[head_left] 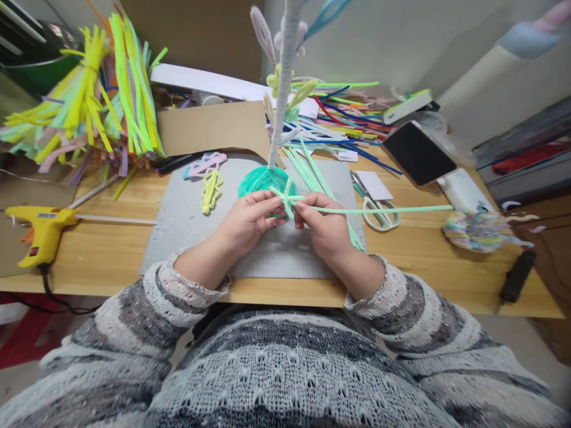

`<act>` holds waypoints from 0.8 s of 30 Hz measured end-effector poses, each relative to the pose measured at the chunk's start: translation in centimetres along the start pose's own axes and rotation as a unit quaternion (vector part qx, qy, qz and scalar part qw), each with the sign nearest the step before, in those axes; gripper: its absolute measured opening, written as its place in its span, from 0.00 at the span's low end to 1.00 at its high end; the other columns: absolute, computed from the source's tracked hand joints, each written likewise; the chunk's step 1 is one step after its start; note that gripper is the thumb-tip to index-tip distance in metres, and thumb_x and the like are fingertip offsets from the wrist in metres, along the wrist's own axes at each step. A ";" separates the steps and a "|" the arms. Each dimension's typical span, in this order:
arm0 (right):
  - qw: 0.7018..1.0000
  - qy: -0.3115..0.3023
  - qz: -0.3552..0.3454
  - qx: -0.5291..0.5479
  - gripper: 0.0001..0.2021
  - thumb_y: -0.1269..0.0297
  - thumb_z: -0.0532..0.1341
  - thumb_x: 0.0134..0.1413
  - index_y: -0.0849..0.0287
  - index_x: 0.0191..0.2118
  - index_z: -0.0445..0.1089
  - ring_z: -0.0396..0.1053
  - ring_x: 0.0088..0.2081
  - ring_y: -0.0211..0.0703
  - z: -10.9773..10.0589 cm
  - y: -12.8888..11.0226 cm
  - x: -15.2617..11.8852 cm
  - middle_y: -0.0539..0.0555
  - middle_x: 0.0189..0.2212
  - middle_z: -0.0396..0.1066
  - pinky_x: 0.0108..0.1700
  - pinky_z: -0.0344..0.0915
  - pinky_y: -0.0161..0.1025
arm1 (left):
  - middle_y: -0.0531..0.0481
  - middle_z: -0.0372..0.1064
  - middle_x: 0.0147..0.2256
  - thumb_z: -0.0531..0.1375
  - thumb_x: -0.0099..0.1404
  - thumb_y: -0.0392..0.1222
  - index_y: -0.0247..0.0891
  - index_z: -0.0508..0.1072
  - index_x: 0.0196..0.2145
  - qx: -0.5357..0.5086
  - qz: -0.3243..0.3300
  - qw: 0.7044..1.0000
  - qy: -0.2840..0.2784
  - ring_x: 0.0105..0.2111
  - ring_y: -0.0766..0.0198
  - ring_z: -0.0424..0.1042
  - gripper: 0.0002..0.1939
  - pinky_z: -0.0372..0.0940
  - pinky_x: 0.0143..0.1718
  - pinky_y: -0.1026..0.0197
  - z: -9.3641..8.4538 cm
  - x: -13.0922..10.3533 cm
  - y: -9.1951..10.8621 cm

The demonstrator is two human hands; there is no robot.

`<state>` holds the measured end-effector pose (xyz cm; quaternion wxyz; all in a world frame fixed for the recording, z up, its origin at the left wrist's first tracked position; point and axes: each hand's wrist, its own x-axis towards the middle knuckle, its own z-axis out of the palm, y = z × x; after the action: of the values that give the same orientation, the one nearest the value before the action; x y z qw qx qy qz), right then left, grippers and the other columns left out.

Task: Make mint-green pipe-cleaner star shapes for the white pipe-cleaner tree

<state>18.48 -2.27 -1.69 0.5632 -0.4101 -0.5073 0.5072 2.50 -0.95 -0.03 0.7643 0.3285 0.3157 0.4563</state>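
Observation:
Mint-green pipe cleaners [288, 197], crossed at a centre with short arms sticking out, are pinched between my two hands. My left hand [250, 220] closes its thumb and fingers on the left arms. On the other side my right hand [325, 226] grips close to the crossing, and one long pipe cleaner [392, 210] runs out from it far to the right. Just behind my fingers stands a round green base [256, 179] with a white wrapped stem [282, 89] rising from it. More mint pipe cleaners [312, 169] lie on the grey mat [187, 238], partly under my right hand.
A yellow glue gun [40, 232] lies at left, below bundled pipe cleaners [84, 101]. Zigzag yellow [211, 191] and pink-purple [207, 165] pieces rest on the mat. To the right are scissors [381, 220], a phone [419, 153], a pastel coil [475, 230] and a black-handled tool [517, 276].

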 end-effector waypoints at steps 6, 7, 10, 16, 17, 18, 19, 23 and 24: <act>0.999 -0.021 0.003 -0.027 0.11 0.56 0.66 0.50 0.57 0.27 0.69 0.64 0.21 0.33 -0.1 -0.3 -0.2 0.45 0.18 0.67 0.26 0.62 0.34 | 0.51 0.71 0.24 0.71 0.50 0.40 0.31 0.76 0.26 0.047 0.015 0.998 0.027 0.26 0.70 0.70 0.10 0.66 0.32 0.65 0.1 0.1 -0.3; 0.999 -0.023 -0.001 -0.035 0.11 0.57 0.66 0.50 0.57 0.26 0.69 0.63 0.21 0.33 0.0 -0.4 -0.3 0.45 0.18 0.67 0.26 0.61 0.34 | 0.51 0.71 0.24 0.71 0.49 0.40 0.30 0.75 0.26 0.049 0.018 0.998 0.035 0.25 0.70 0.69 0.11 0.66 0.32 0.65 0.2 0.1 -0.3; 0.997 -0.018 -0.015 -0.079 0.10 0.58 0.66 0.50 0.57 0.25 0.71 0.62 0.21 0.33 0.1 -0.7 -0.4 0.45 0.17 0.66 0.25 0.61 0.34 | 0.52 0.70 0.23 0.71 0.48 0.40 0.31 0.75 0.25 0.059 0.036 0.996 0.056 0.24 0.71 0.68 0.12 0.65 0.33 0.65 0.3 0.1 -0.3; 0.982 0.001 -0.104 -0.155 0.03 0.63 0.65 0.52 0.54 0.31 0.77 0.68 0.26 0.37 0.5 -0.7 -1.3 0.48 0.25 0.74 0.32 0.67 0.39 | 0.54 0.69 0.22 0.72 0.47 0.42 0.34 0.71 0.22 0.133 0.093 0.981 0.107 0.25 0.70 0.67 0.13 0.64 0.33 0.65 0.8 -0.3 -0.3; 0.978 0.002 -0.118 -0.172 0.04 0.63 0.65 0.53 0.54 0.32 0.77 0.70 0.27 0.38 0.6 -0.7 -1.4 0.49 0.26 0.75 0.34 0.68 0.40 | 0.54 0.69 0.23 0.72 0.47 0.42 0.34 0.71 0.22 0.149 0.104 0.976 0.118 0.25 0.70 0.67 0.14 0.63 0.32 0.65 0.8 -0.4 -0.2; 0.973 0.003 -0.130 -0.190 0.04 0.64 0.64 0.54 0.54 0.33 0.77 0.71 0.29 0.39 0.6 -0.7 -1.5 0.50 0.28 0.76 0.34 0.68 0.40 | 0.55 0.69 0.23 0.72 0.46 0.42 0.34 0.71 0.22 0.163 0.112 0.972 0.125 0.25 0.70 0.67 0.14 0.63 0.32 0.65 0.9 -0.5 -0.2; 0.967 0.004 -0.142 -0.209 0.04 0.64 0.64 0.55 0.54 0.33 0.77 0.71 0.30 0.40 0.6 -0.8 -1.6 0.50 0.28 0.76 0.35 0.68 0.41 | 0.55 0.70 0.24 0.72 0.46 0.42 0.34 0.71 0.23 0.173 0.118 0.970 0.127 0.25 0.70 0.67 0.14 0.63 0.32 0.65 0.9 -0.6 -0.2; 0.925 -0.005 -0.202 -0.321 0.04 0.64 0.62 0.57 0.54 0.35 0.75 0.70 0.31 0.40 0.3 -1.3 -1.6 0.51 0.30 0.76 0.35 0.64 0.41 | 0.53 0.70 0.23 0.70 0.50 0.42 0.34 0.72 0.24 0.156 0.092 0.978 0.100 0.26 0.68 0.69 0.11 0.66 0.35 0.63 0.6 -0.4 -0.4; 0.907 -0.008 -0.224 -0.357 0.04 0.65 0.61 0.58 0.54 0.36 0.74 0.69 0.31 0.41 0.2 -1.4 -1.5 0.51 0.30 0.75 0.36 0.63 0.42 | 0.53 0.70 0.23 0.70 0.50 0.41 0.34 0.72 0.24 0.138 0.079 0.983 0.092 0.26 0.68 0.70 0.11 0.67 0.36 0.62 0.5 -0.3 -0.4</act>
<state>18.52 -4.02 -0.53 0.4738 -0.4554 -0.7374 0.1561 2.97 -1.45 -0.04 0.6404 0.4113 0.4179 0.4960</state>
